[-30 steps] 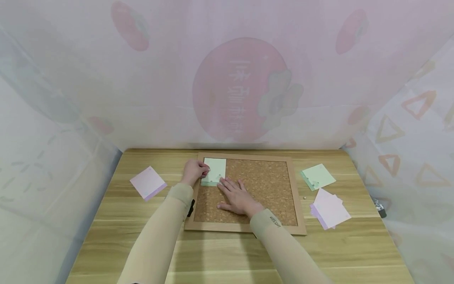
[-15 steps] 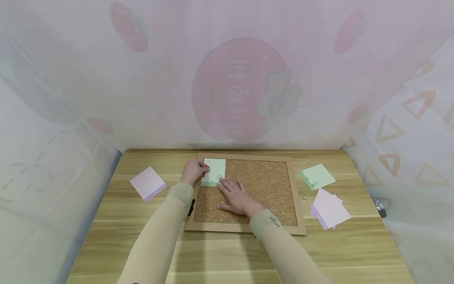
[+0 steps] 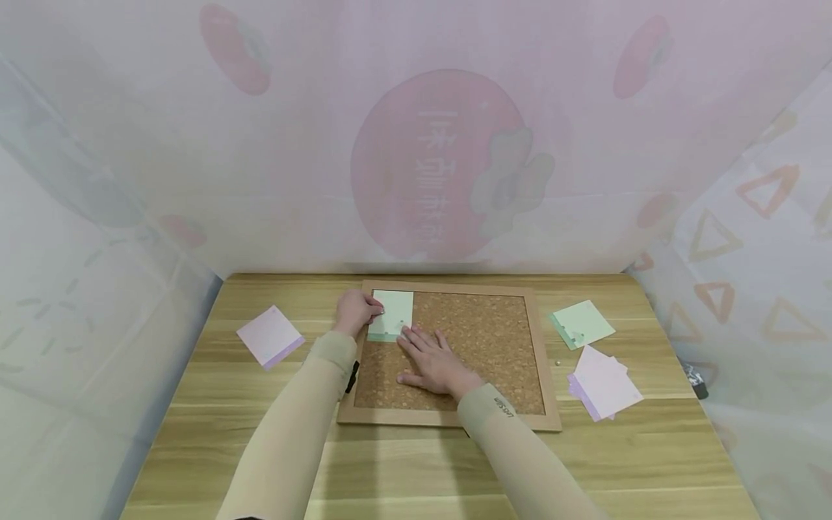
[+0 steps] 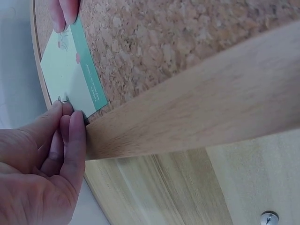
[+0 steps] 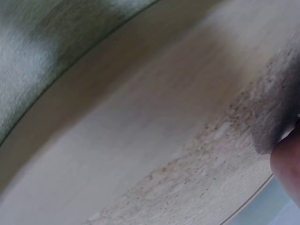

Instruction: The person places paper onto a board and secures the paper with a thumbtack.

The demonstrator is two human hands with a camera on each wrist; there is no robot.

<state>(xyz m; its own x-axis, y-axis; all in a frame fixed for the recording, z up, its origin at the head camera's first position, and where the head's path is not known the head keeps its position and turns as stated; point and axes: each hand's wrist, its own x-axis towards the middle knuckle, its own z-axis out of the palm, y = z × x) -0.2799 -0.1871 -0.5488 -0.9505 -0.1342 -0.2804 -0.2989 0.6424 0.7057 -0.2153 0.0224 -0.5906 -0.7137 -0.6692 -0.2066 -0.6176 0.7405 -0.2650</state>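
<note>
A cork board in a wooden frame lies on the table. A pale green note sheet with a darker green strip lies in its far left corner. My left hand reaches over the left frame edge and pinches a small silver thumbtack at the note's left side, its metal showing at the fingertips. My right hand lies spread on the cork, fingertips at the note's lower right corner. In the right wrist view only a fingertip and blurred cork show.
A lilac-edged note lies left of the board. To the right are a green note, overlapping lilac-edged notes and a small silver tack. Another tack lies on the table left of the board. Fabric walls stand behind and beside the table.
Almost nothing differs. The left hand stays at the note's left side with only a very slight shift; the right hand, board and loose notes have kept their places.
</note>
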